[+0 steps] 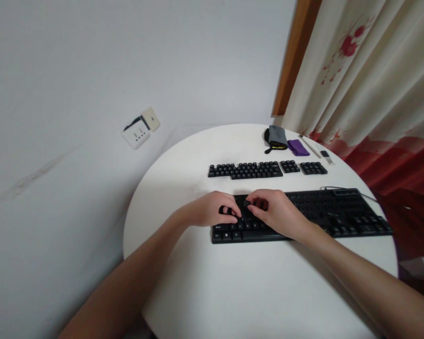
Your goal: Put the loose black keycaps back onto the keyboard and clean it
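A black keyboard (316,202) lies across the white round table (212,287). Its lower rows at the left carry keycaps, while much of its upper area looks bare. My right hand (277,209) is over the keyboard's left half, with thumb and forefinger pinched on a small black keycap (246,203). Just left of it, my left hand (215,208) rests on the keyboard's left end. Its thumb and forefinger tips come close together on the keys; anything between them is hidden. Behind the keyboard, loose black keycaps (256,170) stand in neat rows and blocks.
At the back right lie a grey cloth pouch (278,136), a purple cloth (298,147), a thin pale stick-like tool (311,146) and a small black-and-clear item (327,157). A cable (367,196) runs behind the keyboard. Wall and curtain (374,94) border the table.
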Tool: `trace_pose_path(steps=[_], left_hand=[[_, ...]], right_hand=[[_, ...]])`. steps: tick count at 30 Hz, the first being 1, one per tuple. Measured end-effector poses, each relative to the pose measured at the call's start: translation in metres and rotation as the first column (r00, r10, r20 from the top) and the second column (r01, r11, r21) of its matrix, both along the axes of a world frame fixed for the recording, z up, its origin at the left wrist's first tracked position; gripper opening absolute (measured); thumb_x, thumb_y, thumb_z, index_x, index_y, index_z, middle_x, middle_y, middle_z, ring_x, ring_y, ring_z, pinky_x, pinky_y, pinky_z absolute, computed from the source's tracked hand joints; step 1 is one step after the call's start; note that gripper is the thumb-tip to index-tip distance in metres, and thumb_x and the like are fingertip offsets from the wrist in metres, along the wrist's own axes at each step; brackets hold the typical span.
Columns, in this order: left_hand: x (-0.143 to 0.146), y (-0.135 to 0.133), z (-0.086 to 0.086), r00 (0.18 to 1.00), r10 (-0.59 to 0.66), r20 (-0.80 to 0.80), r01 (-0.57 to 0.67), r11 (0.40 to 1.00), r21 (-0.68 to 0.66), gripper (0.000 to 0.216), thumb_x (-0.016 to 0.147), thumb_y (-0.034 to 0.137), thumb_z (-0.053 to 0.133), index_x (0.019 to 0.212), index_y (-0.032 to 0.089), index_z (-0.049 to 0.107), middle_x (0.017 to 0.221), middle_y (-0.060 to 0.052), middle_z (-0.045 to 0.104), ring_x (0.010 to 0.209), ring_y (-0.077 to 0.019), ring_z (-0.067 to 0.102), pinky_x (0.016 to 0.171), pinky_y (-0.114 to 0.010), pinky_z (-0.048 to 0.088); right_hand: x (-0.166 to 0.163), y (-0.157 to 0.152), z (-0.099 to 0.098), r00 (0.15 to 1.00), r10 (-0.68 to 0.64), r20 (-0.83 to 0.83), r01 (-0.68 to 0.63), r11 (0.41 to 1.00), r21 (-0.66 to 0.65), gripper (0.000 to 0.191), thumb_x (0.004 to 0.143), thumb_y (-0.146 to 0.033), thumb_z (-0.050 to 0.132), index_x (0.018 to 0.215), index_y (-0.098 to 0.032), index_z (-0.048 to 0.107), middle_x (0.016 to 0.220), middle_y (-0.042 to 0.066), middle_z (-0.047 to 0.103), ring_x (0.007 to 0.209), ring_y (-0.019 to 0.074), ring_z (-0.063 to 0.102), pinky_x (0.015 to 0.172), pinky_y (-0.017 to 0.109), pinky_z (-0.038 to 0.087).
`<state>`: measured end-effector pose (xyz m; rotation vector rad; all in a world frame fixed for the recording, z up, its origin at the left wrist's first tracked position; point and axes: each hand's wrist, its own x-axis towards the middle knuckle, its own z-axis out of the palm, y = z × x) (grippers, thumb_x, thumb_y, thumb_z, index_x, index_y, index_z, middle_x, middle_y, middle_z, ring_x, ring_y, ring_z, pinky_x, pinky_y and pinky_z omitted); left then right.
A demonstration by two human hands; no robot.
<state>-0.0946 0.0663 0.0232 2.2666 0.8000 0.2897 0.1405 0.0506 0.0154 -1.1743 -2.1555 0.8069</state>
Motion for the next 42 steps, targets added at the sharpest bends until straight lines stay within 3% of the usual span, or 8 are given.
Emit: trace_pose_path(steps=[11,17,24,30,35,42], left_hand=[[0.0020,0.0004,-0.0011,0.998,-0.004,0.060,0.004,1.000,0.004,0.019,0.093,0.021,0.059,0.102,0.021,0.076,0.096,-0.005,0.069,0.085,-0.0145,0.063,0.080,-0.026,0.047],[0.0011,0.0004,-0.0018,0.999,0.000,0.032,0.001,1.000,-0.023,0.021,0.080,0.031,0.077,0.099,0.022,0.077,0.093,-0.004,0.069,0.083,-0.0157,0.062,0.076,-0.026,0.048],[0.0022,-0.0021,0.0033,0.995,-0.054,0.079,0.058,0.997,-0.047,0.022,0.082,0.015,0.069,0.102,0.022,0.075,0.102,-0.005,0.067,0.088,-0.0148,0.061,0.079,-0.025,0.050],[0.0034,-0.0048,0.0037,0.994,-0.052,0.095,0.056,0.998,-0.040,0.038,0.078,0.001,0.057,0.106,0.022,0.072,0.106,-0.005,0.066,0.083,-0.0130,0.061,0.075,-0.025,0.050],[0.0025,-0.0049,0.0032,0.991,-0.076,0.108,0.081,0.996,-0.041,0.039,0.079,-0.001,0.056,0.099,0.025,0.077,0.109,-0.003,0.067,0.094,-0.0141,0.063,0.088,-0.026,0.049],[0.0026,-0.0062,0.0072,0.993,-0.063,0.098,0.067,0.997,-0.035,0.027,0.083,0.008,0.063,0.097,0.026,0.078,0.107,-0.004,0.069,0.094,-0.0149,0.065,0.087,-0.027,0.050]], right_hand=[[-0.0004,0.0011,-0.0037,1.000,-0.024,0.005,0.024,1.000,-0.005,0.013,0.085,-0.020,0.063,0.093,-0.021,0.073,0.074,0.001,0.070,0.064,0.0144,0.059,0.062,0.026,0.043],[0.0002,0.0016,-0.0038,0.999,-0.033,0.010,0.033,0.999,-0.008,0.014,0.085,-0.020,0.063,0.094,-0.020,0.073,0.076,0.002,0.070,0.065,0.0147,0.060,0.062,0.026,0.044],[0.0001,0.0019,-0.0030,0.999,-0.032,0.010,0.032,0.999,-0.005,0.013,0.085,-0.021,0.063,0.094,-0.021,0.073,0.074,0.001,0.070,0.064,0.0144,0.059,0.062,0.026,0.043],[0.0014,0.0024,-0.0032,0.999,-0.036,0.006,0.036,0.999,0.002,0.014,0.085,-0.020,0.062,0.094,-0.020,0.073,0.074,0.002,0.070,0.063,0.0145,0.060,0.061,0.026,0.044],[0.0013,0.0030,-0.0036,0.999,-0.035,0.002,0.035,0.999,-0.002,0.014,0.085,-0.020,0.063,0.095,-0.020,0.073,0.075,0.002,0.070,0.065,0.0147,0.060,0.062,0.026,0.044],[0.0011,0.0028,-0.0034,1.000,-0.030,-0.001,0.030,1.000,0.000,0.014,0.085,-0.020,0.063,0.094,-0.020,0.073,0.074,0.002,0.070,0.063,0.0145,0.060,0.061,0.026,0.044]])
